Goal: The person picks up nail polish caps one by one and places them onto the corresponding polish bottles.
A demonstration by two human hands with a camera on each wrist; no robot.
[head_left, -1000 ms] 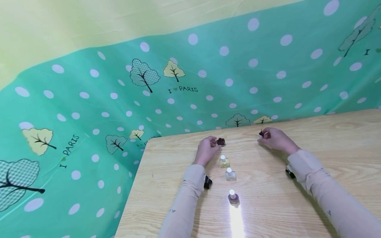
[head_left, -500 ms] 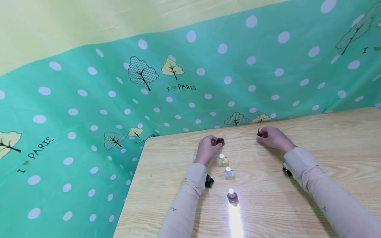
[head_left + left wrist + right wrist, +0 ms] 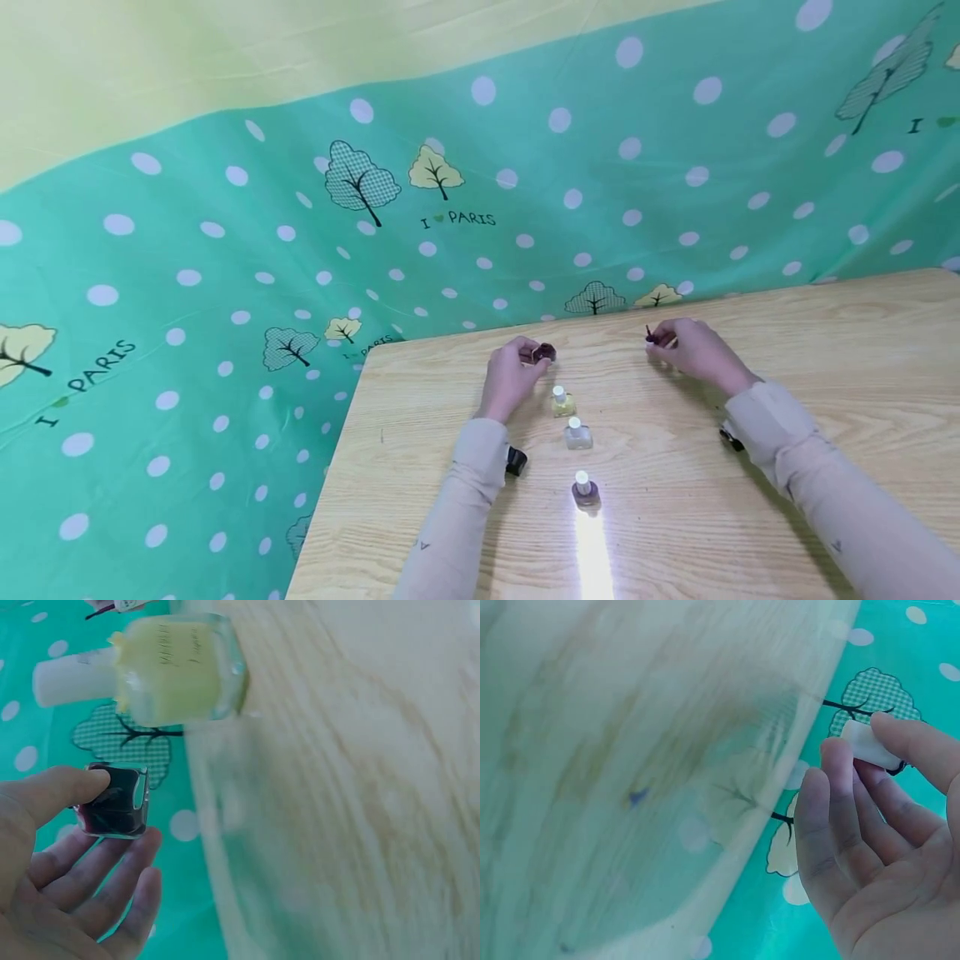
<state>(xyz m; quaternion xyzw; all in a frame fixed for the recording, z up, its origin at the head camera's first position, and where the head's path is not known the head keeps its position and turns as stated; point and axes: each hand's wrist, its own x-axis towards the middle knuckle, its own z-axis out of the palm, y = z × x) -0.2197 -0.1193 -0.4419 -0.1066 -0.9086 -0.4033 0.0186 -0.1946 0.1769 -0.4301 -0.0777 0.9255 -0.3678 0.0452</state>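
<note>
Between the thumb and fingers of my left hand [image 3: 512, 381] is a small uncapped nail polish bottle [image 3: 116, 802] with dark red polish inside. To the right, my right hand [image 3: 699, 352] pinches a white nail polish cap [image 3: 870, 744]. The cap's dark brush [image 3: 648, 332] points upward in the head view. A gap of bare table separates the two hands. Closest to the left hand stands a yellow nail polish bottle [image 3: 563, 405] with its white cap on.
In front of the yellow bottle, a clear nail polish bottle [image 3: 578, 436] and a purple nail polish bottle [image 3: 586, 495] stand in a rough row, both capped. A polka-dot curtain [image 3: 450, 275] hangs along the back edge of the wooden table [image 3: 675, 500].
My left hand has shifted slightly left with the dark red bottle, farther from the cap. The right hand stays in nearly the same place, and the brush has become easier to see.
</note>
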